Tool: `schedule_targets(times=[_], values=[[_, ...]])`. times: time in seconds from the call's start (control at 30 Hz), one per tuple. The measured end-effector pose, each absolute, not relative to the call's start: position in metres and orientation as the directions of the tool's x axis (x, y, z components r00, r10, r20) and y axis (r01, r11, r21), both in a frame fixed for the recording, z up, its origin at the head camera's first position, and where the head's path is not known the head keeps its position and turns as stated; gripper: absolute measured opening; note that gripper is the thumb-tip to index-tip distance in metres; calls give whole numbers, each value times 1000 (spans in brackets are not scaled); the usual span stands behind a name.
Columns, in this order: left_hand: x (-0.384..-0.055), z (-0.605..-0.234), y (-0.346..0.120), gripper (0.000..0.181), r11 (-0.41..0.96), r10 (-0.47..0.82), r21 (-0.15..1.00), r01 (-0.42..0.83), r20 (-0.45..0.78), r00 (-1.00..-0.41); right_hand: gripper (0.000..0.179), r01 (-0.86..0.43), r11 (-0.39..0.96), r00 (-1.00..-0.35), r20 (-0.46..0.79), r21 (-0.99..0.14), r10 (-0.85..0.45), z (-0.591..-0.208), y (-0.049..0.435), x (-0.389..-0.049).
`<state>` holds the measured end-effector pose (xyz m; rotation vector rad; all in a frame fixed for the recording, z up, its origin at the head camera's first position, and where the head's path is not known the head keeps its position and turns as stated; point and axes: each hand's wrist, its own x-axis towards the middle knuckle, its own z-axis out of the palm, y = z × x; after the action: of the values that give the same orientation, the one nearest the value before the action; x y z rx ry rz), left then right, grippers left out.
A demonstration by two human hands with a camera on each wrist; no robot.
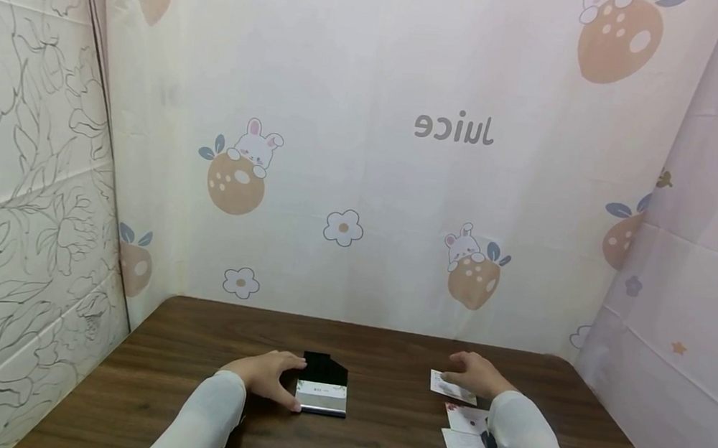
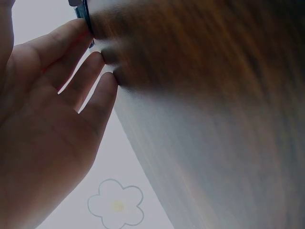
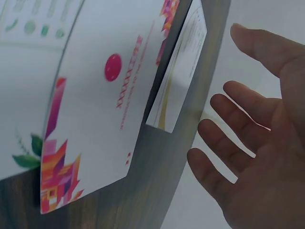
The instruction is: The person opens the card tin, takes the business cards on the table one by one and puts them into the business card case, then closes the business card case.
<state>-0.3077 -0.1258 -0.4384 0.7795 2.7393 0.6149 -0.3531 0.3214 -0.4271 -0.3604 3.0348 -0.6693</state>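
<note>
Head view shows a case [image 1: 320,398] on the table [image 1: 393,371], slightly left of the middle and well in from the far edge. Its near part is silvery and shiny, its far part black with a slanted far right corner; a white strip with leafy corners crosses between them. Unfolded, it runs longest from near to far, the black part pointing at the far edge. The left hand [image 1: 266,376] spans its left side, thumb well apart from the fingers: thumb at the near left corner, fingertips by the black part. Towards the table's right edge, the right hand [image 1: 477,374] is over the far card [image 1: 453,390], fingers spread and loosely bent, grasping nothing; the right wrist view shows them apart from the cards [image 3: 100,95].
</note>
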Motion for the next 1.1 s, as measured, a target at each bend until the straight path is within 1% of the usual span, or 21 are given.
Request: schedule_targets(times=[0.17, 0.33, 0.5, 0.7, 1.0, 1.1], values=[[-309, -438, -125, 82, 767, 548, 457, 450, -103, -830, 67, -185, 900, -974, -50, -393, -222, -427, 324, -351], [-309, -439, -125, 82, 770, 544, 456, 446, -104, -832, 70, -159, 923, -971, -113, -349, -210, -430, 326, -352], [-308, -438, -126, 82, 772, 541, 456, 443, -106, -834, 65, -137, 928, -973, -127, -346, -191, -434, 326, -354], [-307, -438, -126, 82, 772, 540, 458, 441, -105, -835, 57, -119, 936, -982, -102, -332, -161, -439, 326, -355], [-308, -440, -125, 82, 770, 540, 458, 444, -99, -836, 45, -103, 933, -987, -79, -345, -138, -442, 326, -354], [-307, -439, -125, 82, 768, 542, 459, 446, -97, -834, 46, -102, 933, -988, -76, -346, -136, -442, 327, -354]])
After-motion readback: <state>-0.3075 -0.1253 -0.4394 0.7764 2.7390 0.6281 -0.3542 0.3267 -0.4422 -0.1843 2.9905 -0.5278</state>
